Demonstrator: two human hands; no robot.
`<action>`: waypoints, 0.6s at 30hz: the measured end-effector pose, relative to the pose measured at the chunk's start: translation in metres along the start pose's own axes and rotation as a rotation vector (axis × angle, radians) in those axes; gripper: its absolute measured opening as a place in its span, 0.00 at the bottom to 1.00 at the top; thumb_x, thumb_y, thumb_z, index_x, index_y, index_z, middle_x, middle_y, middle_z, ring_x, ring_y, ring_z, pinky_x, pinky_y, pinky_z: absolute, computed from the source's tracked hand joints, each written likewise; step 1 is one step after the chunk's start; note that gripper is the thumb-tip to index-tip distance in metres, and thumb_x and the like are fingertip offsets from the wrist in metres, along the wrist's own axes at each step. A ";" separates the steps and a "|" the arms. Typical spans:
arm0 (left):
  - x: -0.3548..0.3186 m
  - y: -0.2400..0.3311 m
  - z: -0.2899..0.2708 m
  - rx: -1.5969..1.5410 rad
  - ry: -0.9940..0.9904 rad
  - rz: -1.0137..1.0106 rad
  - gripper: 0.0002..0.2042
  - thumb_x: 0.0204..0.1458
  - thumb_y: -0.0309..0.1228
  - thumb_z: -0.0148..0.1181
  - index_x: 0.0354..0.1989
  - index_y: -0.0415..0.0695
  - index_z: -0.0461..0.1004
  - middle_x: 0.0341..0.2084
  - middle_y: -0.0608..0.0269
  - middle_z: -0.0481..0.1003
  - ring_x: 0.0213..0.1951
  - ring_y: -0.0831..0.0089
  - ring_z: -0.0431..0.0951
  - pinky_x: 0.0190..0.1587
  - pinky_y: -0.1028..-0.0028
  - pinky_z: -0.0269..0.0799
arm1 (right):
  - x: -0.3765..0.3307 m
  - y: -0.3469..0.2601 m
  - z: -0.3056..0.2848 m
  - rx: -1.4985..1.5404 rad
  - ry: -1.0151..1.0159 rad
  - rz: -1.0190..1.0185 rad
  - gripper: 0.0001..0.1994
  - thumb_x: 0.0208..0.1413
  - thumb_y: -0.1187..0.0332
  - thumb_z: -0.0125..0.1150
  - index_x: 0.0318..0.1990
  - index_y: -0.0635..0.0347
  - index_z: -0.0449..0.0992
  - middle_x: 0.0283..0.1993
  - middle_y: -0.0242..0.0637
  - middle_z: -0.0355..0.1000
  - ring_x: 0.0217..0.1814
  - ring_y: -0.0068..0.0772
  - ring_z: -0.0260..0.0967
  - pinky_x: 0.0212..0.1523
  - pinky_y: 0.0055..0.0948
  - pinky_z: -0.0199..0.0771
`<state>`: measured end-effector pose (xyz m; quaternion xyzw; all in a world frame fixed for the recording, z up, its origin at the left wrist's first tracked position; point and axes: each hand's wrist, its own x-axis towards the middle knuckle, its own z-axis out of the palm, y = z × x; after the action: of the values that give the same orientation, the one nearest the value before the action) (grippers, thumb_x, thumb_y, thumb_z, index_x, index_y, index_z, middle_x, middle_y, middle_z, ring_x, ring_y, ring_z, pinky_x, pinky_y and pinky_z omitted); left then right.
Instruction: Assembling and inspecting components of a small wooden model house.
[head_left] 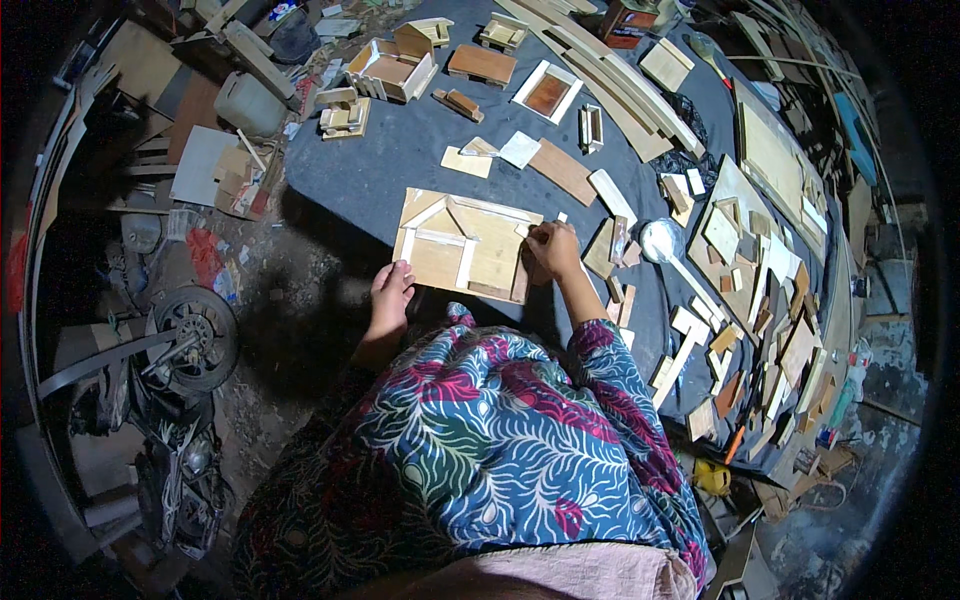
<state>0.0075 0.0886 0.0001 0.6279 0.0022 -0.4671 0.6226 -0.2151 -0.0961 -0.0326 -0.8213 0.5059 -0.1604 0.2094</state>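
Note:
A flat wooden panel (435, 265) is held at the near edge of the cloth-covered table, in front of my body. Pale strips on it form a house-like outline with a peaked roof, and a darker strip (520, 280) runs along its right side. My left hand (392, 292) grips the panel's left edge, thumb on top. At the upper right edge, my right hand (555, 248) has its fingers pinched together against the panel. Whatever lies between those fingertips is hidden. Right of this hand stands a white round tub (660, 240) with a pale stick (695, 280) lying beside it.
Small wooden pieces, including an open box (395, 72) and a framed brown panel (547, 92), stand toward the far side. Long strips (610, 80) lie beyond. Many offcuts (770, 330) crowd the right side, near an orange-handled tool (735, 443). A motorcycle wheel (197, 340) is at left.

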 end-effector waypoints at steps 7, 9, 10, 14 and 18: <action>0.005 -0.006 -0.001 -0.024 -0.052 0.002 0.11 0.47 0.36 0.54 0.38 0.47 0.67 0.29 0.73 0.70 0.30 0.84 0.68 0.31 0.83 0.62 | 0.005 -0.025 -0.004 -0.005 -0.114 -0.233 0.10 0.35 0.64 0.59 0.27 0.56 0.75 0.29 0.40 0.68 0.36 0.44 0.63 0.38 0.37 0.65; 0.007 -0.006 0.001 -0.018 -0.048 0.000 0.11 0.47 0.37 0.54 0.38 0.47 0.67 0.29 0.73 0.70 0.30 0.84 0.68 0.31 0.83 0.62 | 0.006 -0.034 0.000 -0.032 -0.133 -0.249 0.10 0.35 0.64 0.58 0.27 0.55 0.75 0.29 0.39 0.68 0.36 0.44 0.63 0.38 0.37 0.65; 0.007 -0.006 0.002 -0.018 -0.049 -0.002 0.11 0.47 0.37 0.54 0.38 0.47 0.67 0.29 0.73 0.70 0.30 0.84 0.68 0.31 0.83 0.62 | 0.005 -0.038 0.001 -0.028 -0.135 -0.241 0.09 0.36 0.64 0.58 0.27 0.56 0.75 0.29 0.40 0.68 0.36 0.45 0.63 0.38 0.38 0.65; 0.006 -0.006 0.002 -0.026 -0.044 -0.007 0.11 0.48 0.37 0.53 0.38 0.47 0.67 0.29 0.73 0.70 0.30 0.84 0.68 0.31 0.83 0.62 | 0.006 -0.036 0.009 0.073 -0.097 -0.201 0.09 0.38 0.64 0.58 0.26 0.58 0.75 0.29 0.41 0.69 0.37 0.45 0.63 0.39 0.38 0.64; 0.006 -0.007 0.000 -0.019 -0.037 -0.010 0.11 0.48 0.37 0.53 0.37 0.47 0.67 0.29 0.73 0.70 0.29 0.84 0.69 0.30 0.83 0.62 | 0.008 -0.014 0.012 0.363 -0.019 0.059 0.10 0.39 0.63 0.57 0.27 0.60 0.75 0.29 0.42 0.69 0.37 0.46 0.63 0.40 0.38 0.64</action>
<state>0.0071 0.0873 -0.0083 0.6132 -0.0019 -0.4818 0.6260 -0.1952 -0.0953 -0.0356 -0.7562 0.4905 -0.2351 0.3637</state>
